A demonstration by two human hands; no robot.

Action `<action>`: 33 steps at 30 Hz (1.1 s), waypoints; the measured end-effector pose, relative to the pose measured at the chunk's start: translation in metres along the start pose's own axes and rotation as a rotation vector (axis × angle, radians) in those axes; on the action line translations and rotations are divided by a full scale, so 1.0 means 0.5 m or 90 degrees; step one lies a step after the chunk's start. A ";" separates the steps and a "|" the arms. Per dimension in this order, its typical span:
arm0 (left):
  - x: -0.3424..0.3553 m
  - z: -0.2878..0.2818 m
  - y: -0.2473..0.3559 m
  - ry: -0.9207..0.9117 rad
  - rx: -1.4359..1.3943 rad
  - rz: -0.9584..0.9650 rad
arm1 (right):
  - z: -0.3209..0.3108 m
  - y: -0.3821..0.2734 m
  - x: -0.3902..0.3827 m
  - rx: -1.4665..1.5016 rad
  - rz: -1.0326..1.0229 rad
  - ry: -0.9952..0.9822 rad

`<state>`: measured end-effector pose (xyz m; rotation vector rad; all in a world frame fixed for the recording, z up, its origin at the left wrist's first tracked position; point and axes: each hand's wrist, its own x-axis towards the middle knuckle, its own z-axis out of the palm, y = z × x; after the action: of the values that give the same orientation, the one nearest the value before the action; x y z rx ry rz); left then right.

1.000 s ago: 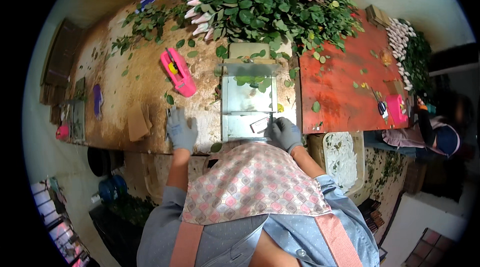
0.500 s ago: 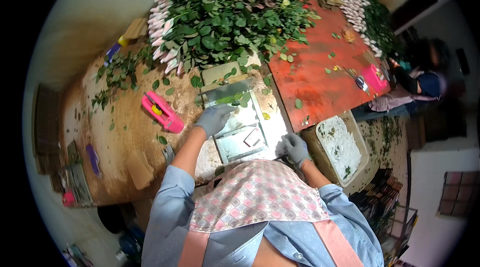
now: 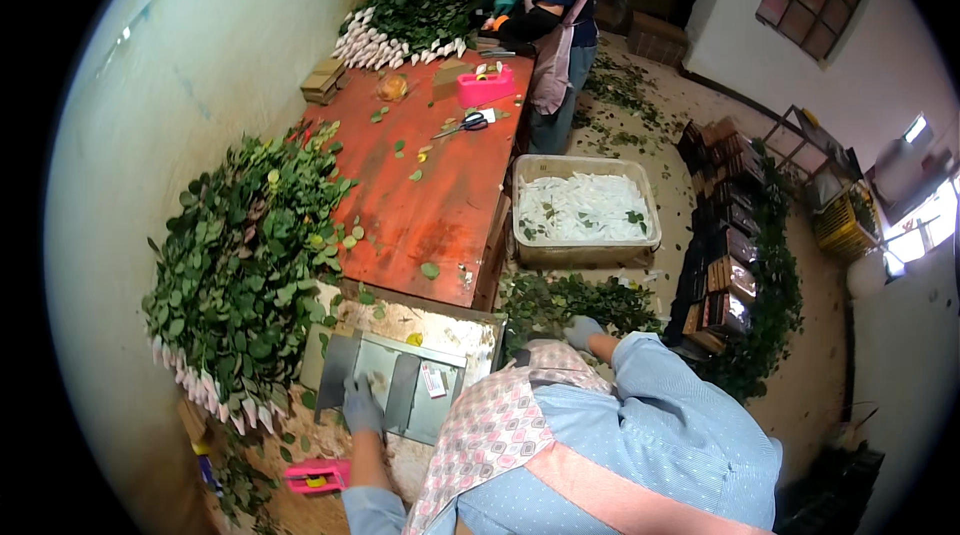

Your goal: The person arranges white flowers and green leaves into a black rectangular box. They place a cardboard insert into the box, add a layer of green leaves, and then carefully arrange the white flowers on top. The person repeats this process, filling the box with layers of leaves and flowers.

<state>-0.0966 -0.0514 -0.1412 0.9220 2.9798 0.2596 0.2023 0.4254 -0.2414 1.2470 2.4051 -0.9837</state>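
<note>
My left hand [image 3: 362, 407], in a grey glove, lies at the left side of a metal frame tray [image 3: 425, 429] with upright grey plates; its fingers are stretched out and hold nothing I can see. A small printed card [image 3: 433, 381] lies in the tray. My right hand [image 3: 581, 333], also gloved, is down past the table's right edge, over a heap of leafy cuttings [image 3: 535, 303] on the floor; its fingers are too small and blurred to read. Next to my left forearm lies a pink tape dispenser [image 3: 318, 476]. Rose bunches in pale wraps [image 3: 240, 405] with leafy stems [image 3: 250, 235] are stacked at left.
A bin of white scraps [image 3: 585, 205] stands right of the red table [image 3: 410, 195]. Scissors [image 3: 465, 123] and another pink dispenser [image 3: 487, 86] lie on that table. A co-worker [image 3: 565, 25] stands at its far end. Cardboard bundles [image 3: 730, 275] line the floor at right.
My view and body have turned to the right. My right hand has left the tray's right side and reached out over the table's edge. My left hand stays at the tray.
</note>
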 end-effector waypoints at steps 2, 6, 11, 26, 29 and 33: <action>-0.050 -0.005 -0.030 0.000 -0.021 -0.056 | 0.019 0.031 0.005 -0.052 0.060 -0.053; -0.071 0.034 -0.069 -0.009 -0.014 -0.113 | 0.050 0.057 0.015 -0.108 0.051 -0.156; -0.090 0.025 -0.092 0.021 -0.227 -0.211 | 0.049 0.092 0.120 -0.120 -0.012 -0.148; -0.568 -0.014 0.426 -0.148 -0.712 -0.716 | -0.027 0.145 0.354 -0.183 -0.082 -0.381; -0.644 0.018 0.570 -0.331 -0.598 -0.838 | -0.045 0.122 0.373 -0.201 -0.096 -0.385; -0.723 0.041 0.745 -0.443 -0.572 -0.889 | -0.049 0.040 0.380 -0.244 -0.136 -0.417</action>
<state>0.4120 0.0513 -0.1149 -0.9177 1.8157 0.8161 0.1063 0.5683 -0.3282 0.4434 2.0741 -0.7699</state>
